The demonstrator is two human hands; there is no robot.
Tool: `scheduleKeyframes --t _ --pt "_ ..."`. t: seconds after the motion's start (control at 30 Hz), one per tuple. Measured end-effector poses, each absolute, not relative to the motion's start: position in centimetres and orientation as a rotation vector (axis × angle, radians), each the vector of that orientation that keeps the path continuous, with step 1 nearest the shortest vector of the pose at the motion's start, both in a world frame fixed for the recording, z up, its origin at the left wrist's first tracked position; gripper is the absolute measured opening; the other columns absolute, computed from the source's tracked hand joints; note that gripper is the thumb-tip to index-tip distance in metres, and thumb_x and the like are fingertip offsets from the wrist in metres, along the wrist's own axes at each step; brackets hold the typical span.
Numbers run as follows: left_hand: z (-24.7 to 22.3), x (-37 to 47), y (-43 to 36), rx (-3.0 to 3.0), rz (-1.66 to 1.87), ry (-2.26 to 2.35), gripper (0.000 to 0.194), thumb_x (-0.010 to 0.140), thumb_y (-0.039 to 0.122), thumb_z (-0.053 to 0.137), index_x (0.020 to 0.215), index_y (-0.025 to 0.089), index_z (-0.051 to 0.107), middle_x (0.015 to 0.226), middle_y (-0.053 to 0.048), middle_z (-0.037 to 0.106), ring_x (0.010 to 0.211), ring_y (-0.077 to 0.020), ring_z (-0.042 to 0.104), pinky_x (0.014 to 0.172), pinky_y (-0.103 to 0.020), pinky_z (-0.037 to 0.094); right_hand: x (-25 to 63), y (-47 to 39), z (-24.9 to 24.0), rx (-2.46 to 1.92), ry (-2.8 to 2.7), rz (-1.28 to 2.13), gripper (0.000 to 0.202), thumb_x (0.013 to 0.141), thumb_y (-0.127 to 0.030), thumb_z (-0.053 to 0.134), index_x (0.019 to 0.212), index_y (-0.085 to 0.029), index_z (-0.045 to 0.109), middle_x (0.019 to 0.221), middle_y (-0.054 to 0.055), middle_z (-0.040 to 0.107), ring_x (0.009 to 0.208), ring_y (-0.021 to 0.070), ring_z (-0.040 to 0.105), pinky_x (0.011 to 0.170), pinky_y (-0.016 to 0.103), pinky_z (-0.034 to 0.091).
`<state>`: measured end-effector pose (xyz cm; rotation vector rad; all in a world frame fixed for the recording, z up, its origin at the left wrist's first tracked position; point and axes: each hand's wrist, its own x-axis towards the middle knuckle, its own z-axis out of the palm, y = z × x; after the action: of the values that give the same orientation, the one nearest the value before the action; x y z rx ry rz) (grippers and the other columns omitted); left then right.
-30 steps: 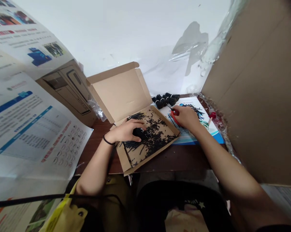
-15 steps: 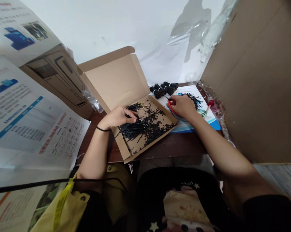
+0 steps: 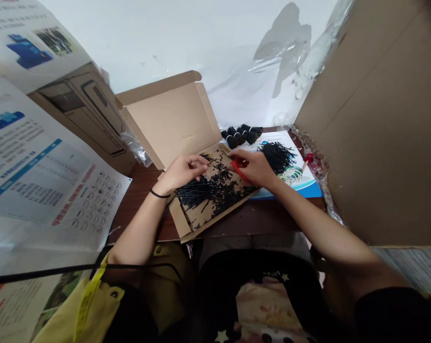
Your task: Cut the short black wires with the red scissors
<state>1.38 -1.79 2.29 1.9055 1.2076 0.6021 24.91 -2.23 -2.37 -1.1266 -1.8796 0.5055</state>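
Observation:
My left hand (image 3: 185,171) is over the left part of an open cardboard box (image 3: 187,226), thumb and fingers pinched together; what is between them is too small to make out. Beneath it lies a pile of thin black wires (image 3: 196,191) in the box. Small black cut pieces (image 3: 227,190) are strewn over the box floor. My right hand (image 3: 254,167) is at the box's right edge, closed on red-handled scissors (image 3: 241,173), their tips near the left fingertips. Just past the right hand, a heap of black wire pieces (image 3: 278,157) rests on a printed sheet (image 3: 310,190).
Several banded black bundles (image 3: 241,135) lie behind the box. Pale rubber bands (image 3: 292,175) and a red-topped stick (image 3: 307,160) are at the right. Cardboard (image 3: 376,128) walls the right side; a printed poster (image 3: 58,186) and another carton (image 3: 90,114) flank the left.
My right hand has moved left with the scissors, from over the sheet to the box, uncovering the wire heap. The left hand has shifted slightly right, its fingers more curled.

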Motion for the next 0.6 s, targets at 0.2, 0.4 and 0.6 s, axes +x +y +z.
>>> scheduleKeyframes --t 0.2,0.4,0.6 --pt "0.9 3.1 -2.5 1.842 0.491 1.062 0.019 0.078 0.030 0.065 0.090 0.015 0.062 0.069 -0.001 0.068 0.049 -0.0061 0.055 0.049 -0.018 0.045 23.1 -3.4 -3.1 -0.942 -2.036 0.571 0.038 0.077 -0.043 0.064 0.106 -0.019 0.067 0.070 -0.001 0.064 0.059 0.0087 0.050 0.060 0.023 0.041" --pt "0.6 3.2 -2.4 1.713 0.579 0.988 0.023 0.074 0.031 0.070 0.086 0.015 0.061 0.068 -0.002 0.069 0.051 -0.0074 0.058 0.051 -0.020 0.048 23.1 -3.8 -2.6 -0.964 -1.976 0.653 0.028 0.078 -0.039 0.061 0.096 -0.019 0.069 0.065 -0.003 0.059 0.056 0.0074 0.045 0.057 0.021 0.039" --pt "1.2 2.7 -2.3 1.486 0.875 1.080 0.024 0.070 0.030 0.075 0.086 0.014 0.065 0.083 -0.008 0.072 0.063 -0.0109 0.066 0.063 -0.025 0.055 23.1 -4.0 -2.7 -1.010 -1.959 0.752 0.019 0.076 -0.031 0.060 0.088 -0.018 0.067 0.066 -0.002 0.062 0.057 0.0074 0.050 0.059 0.022 0.041"
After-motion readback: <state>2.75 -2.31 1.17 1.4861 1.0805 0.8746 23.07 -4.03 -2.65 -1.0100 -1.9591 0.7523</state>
